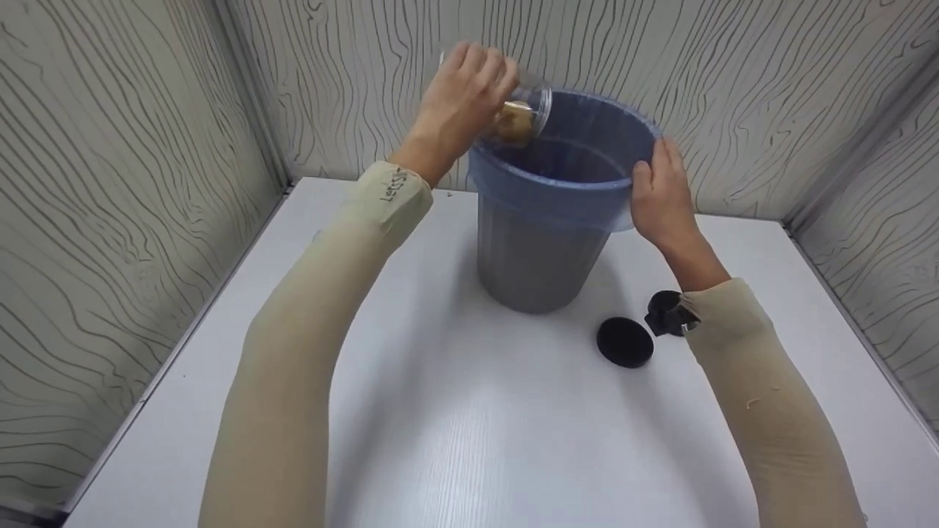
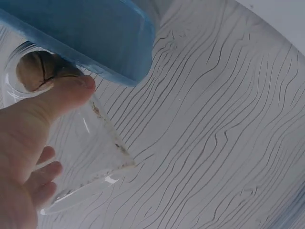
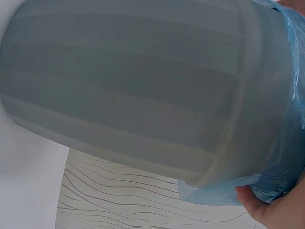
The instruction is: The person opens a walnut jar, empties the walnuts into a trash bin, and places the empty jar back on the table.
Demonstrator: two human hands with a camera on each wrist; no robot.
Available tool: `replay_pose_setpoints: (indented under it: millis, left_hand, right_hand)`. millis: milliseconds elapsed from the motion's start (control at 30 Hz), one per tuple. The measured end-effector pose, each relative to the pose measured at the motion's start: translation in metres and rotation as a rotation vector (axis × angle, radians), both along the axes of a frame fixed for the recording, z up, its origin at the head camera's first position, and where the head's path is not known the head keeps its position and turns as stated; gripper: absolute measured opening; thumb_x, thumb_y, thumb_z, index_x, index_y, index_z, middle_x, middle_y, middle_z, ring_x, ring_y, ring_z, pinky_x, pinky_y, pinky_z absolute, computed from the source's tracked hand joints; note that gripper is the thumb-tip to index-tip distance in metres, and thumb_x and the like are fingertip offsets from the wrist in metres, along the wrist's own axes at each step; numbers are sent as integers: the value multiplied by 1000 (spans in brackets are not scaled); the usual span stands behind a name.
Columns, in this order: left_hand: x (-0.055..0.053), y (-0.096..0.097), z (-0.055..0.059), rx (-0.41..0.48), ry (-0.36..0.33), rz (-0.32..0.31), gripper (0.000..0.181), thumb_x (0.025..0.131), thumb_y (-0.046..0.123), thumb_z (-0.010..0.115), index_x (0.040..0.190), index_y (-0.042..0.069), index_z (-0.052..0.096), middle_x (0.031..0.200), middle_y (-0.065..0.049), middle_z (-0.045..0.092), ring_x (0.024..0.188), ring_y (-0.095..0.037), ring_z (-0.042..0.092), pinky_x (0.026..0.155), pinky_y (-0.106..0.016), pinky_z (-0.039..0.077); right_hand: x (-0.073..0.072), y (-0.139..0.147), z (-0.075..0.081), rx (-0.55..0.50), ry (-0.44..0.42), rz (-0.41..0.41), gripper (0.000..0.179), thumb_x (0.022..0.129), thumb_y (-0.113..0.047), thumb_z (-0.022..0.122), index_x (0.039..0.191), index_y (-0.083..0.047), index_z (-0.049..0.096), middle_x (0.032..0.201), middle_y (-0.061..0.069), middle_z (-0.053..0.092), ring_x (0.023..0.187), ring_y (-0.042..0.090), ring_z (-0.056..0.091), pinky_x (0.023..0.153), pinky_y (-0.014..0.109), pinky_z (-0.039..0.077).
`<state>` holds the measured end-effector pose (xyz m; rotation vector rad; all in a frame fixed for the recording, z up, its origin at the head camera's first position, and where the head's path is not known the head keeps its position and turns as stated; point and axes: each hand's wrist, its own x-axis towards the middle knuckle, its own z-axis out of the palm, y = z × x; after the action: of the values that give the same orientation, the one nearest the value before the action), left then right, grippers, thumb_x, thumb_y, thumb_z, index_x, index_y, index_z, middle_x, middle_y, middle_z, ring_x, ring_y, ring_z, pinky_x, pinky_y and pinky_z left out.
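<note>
My left hand grips a clear jar, tipped on its side over the left rim of a grey trash can. Brownish round lumps lie near the jar's mouth; their kind I cannot tell. Crumbs cling to the jar's wall in the left wrist view. A blue trash bag lines the can and folds over its rim. On the can's right side, my right hand holds the rim with the bag, thumb and fingers around the edge.
On the white table, right of the can, lie a round black lid and a black plastic piece, partly hidden by the right sleeve. Wood-grain patterned walls enclose the table at the back and sides.
</note>
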<state>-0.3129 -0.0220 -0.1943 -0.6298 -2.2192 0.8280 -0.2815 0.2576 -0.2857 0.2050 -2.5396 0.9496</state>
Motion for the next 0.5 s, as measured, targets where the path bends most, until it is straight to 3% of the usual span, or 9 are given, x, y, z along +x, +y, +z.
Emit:
replay_pose_setpoints:
  millis: [367,500]
  left_hand:
    - [-2,-1,4,-88,-17,15,58,91,10,56,142,2,31,135,-22,43,122,-37,42,106,-45,30]
    - [-2,-1,3,-169,36,23,53,94,10,51,142,-1,30,134,-22,44,122,-37,43,106,-45,30]
  right_hand:
    - [2,-6,0,3,-5,1,61,99,-27,20,147,9,10,154,24,7,142,31,5,114,37,6]
    - [2,-7,0,0,-16,-1,61,99,-28,19,147,9,10,154,23,6,142,31,3,114,37,5]
